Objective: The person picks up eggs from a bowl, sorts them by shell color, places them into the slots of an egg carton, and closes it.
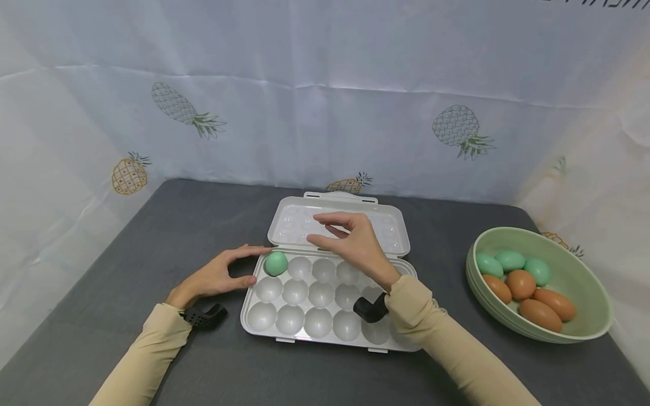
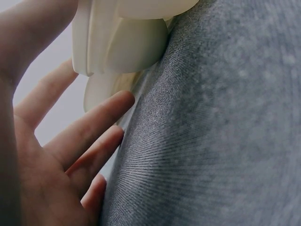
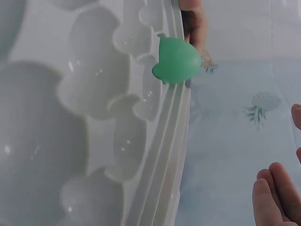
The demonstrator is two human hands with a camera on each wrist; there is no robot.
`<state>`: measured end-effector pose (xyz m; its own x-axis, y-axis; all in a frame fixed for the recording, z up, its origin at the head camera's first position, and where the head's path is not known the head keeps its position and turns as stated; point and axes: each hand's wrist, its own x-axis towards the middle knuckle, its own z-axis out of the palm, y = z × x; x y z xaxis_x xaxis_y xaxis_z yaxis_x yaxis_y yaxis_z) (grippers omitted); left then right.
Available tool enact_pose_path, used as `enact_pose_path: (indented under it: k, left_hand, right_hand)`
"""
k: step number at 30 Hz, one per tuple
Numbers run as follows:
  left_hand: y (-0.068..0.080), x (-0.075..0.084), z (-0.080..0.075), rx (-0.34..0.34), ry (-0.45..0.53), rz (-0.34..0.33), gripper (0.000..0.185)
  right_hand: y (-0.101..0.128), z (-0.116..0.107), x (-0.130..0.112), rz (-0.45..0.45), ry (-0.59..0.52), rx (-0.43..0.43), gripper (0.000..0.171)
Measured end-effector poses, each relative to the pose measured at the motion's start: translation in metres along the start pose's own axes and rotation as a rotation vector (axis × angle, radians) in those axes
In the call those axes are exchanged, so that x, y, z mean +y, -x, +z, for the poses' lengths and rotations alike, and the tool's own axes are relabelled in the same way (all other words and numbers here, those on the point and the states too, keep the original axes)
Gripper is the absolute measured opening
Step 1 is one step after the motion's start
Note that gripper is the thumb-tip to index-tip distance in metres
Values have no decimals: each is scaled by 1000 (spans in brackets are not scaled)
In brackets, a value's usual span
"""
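Observation:
A white plastic egg tray (image 1: 332,338) with rows of round hollows lies on the dark grey table, its lid (image 1: 391,223) folded back behind it. One green egg (image 1: 276,263) sits in the back left hollow, its rounded end showing in the right wrist view. My left hand (image 1: 215,275) is spread at the tray's left side, with thumb and forefinger at the rim; its other fingers reach down by the tabletop in the left wrist view. Above the back of the tray hovers my right hand (image 1: 355,239), thumb apart from the fingers and nothing between them.
At the table's right stands a pale green bowl (image 1: 589,282) holding green eggs (image 1: 510,260) and brown eggs (image 1: 540,314). Behind the table hangs a pale curtain (image 1: 304,129) printed with pineapples. Dark wrist straps (image 1: 203,317) circle both wrists.

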<state>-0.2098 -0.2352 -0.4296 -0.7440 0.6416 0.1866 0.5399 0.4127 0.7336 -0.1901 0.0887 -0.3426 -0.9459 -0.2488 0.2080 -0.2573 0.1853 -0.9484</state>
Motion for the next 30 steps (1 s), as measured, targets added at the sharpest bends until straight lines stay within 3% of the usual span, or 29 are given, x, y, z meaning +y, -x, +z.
enact_pose_path:
  k: [17, 30]
  left_hand:
    - [1, 0, 1, 5, 5, 4, 63]
    - [1, 2, 0, 0, -3, -18, 63]
  right_hand:
    - [23, -72, 11, -19, 85, 143, 43]
    - [52, -116, 17, -4, 58, 262, 40]
